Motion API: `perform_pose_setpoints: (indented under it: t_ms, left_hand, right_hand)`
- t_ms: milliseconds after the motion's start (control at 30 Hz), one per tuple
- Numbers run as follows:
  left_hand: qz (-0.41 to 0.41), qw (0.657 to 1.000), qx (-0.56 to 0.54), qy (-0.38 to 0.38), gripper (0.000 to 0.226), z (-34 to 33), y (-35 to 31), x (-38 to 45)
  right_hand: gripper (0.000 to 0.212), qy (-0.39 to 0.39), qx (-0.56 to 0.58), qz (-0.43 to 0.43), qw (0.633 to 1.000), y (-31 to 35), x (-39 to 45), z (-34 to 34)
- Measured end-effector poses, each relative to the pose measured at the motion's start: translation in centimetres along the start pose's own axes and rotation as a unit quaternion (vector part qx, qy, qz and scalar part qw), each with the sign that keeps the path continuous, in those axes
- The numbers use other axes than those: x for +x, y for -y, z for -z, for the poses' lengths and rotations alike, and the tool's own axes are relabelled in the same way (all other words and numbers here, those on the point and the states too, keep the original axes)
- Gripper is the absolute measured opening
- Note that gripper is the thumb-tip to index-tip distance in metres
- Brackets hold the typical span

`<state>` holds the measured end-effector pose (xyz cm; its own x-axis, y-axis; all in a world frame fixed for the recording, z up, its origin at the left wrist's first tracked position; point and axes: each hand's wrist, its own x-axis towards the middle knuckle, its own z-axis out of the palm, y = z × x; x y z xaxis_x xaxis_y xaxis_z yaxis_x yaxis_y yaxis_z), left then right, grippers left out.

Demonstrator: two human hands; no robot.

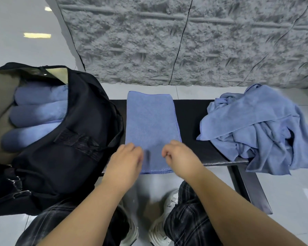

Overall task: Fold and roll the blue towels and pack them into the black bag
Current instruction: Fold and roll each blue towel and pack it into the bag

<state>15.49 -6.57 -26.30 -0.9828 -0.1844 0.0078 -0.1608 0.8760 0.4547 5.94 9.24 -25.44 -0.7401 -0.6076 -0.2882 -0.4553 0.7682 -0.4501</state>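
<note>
Black bag (pixel 64 157) with rolled blue towels (pixel 37 112)

Blue towel (pixel 150 121), black bag (pixel 64 157), dark plaid trousers (pixel 188 219), white shoes (pixel 160 228).

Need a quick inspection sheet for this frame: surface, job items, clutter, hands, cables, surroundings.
Surface: black bench, dark top, on a pale tiled floor.
Job's things: folded blue towel lies flat as a long strip at mid bench, its near end hanging over the front edge. Black bag sits open at the left with three rolled towels stacked inside. Pile of loose towels lies crumpled at the right end, draping over the edge.
Clutter: nothing seen.
Hands: left hand and right hand are over the strip's near end, fingers curled; motion blur hides whether either has a grip.
Cables: nothing seen.
Surroundings: grey textured wall behind; plaid trousers and white shoes below.
</note>
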Motion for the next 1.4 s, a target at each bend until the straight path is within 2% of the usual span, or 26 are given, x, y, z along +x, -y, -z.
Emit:
perform_pose_setpoints:
  t_ms: [67, 133, 167, 233, 300, 400, 500, 600, 800, 967, 1067, 1133, 1200, 1267, 1400]
  left_hand:
    - [-0.022, 0.997, 0.012, 0.077, 0.021, -0.4, -0.5, -0.4]
    - [0.004, 0.984, 0.093, 0.154, 0.038, -1.1, -0.7, -0.8]
    - [0.010, 0.978, 0.135, 0.159, 0.043, -1.3, -0.7, -1.0]
    - [0.017, 0.978, 0.161, 0.135, 0.050, -1.4, -0.9, -1.2]
    - [0.014, 0.984, 0.137, 0.116, 0.050, -1.3, -0.7, -1.2]
    - [-0.034, 0.994, 0.066, 0.083, 0.035, -1.1, 0.3, -0.8]
    - [-0.014, 0.993, 0.025, 0.111, 0.013, -0.6, 0.9, -0.1]
    - [-0.003, 0.996, 0.009, 0.092, 0.013, -0.4, 1.1, 0.2]
    - [0.061, 0.994, -0.018, 0.084, 0.018, 0.2, 1.2, 0.4]
    - [0.129, 0.985, -0.078, 0.082, 0.015, 0.2, 1.8, 0.8]
    - [0.134, 0.987, -0.057, 0.069, 0.014, -0.2, 1.6, 1.1]
    - [0.134, 0.989, -0.044, 0.032, 0.014, -0.4, 1.0, 1.1]
    - [0.119, 0.992, -0.006, -0.027, 0.012, -0.6, 0.6, 1.3]
    - [0.068, 0.992, 0.065, -0.087, 0.020, -1.0, 0.7, 1.5]
    - [-0.038, 0.988, 0.117, -0.097, 0.031, -1.9, 0.1, 1.6]
  right_hand:
    - [0.014, 0.015, -0.026, 0.044, 0.999, 0.8, -0.8, -1.3]
    - [0.024, 0.020, -0.054, 0.062, 0.996, 1.2, -1.1, -2.4]
    - [0.032, 0.022, -0.073, 0.063, 0.995, 1.3, -1.1, -2.8]
    - [0.044, 0.020, -0.115, 0.062, 0.991, 1.3, -1.2, -3.1]
    - [0.051, 0.018, -0.145, 0.063, 0.987, 1.4, -1.3, -3.4]
    - [0.053, 0.011, -0.151, 0.062, 0.986, 1.4, -1.2, -3.7]
    - [0.050, 0.002, -0.127, 0.056, 0.990, 1.4, -0.9, -3.7]
    - [0.045, -0.002, -0.119, 0.051, 0.992, 1.6, -0.7, -3.6]
    - [0.020, -0.040, -0.116, 0.079, 0.989, 0.5, -1.2, -2.8]
    - [0.025, 0.004, -0.105, 0.002, 0.994, -1.2, -1.5, -0.6]
    - [0.027, 0.026, -0.030, -0.050, 0.998, -1.0, -1.8, 0.5]
    - [0.027, 0.022, 0.013, -0.080, 0.996, -0.7, -1.6, 0.6]
    - [0.022, 0.005, 0.030, -0.100, 0.995, -0.5, -0.9, 0.0]
    - [0.013, -0.034, 0.050, -0.108, 0.992, -0.4, -0.4, -0.7]
    - [0.005, -0.106, 0.067, -0.124, 0.984, -0.9, 0.0, -1.5]
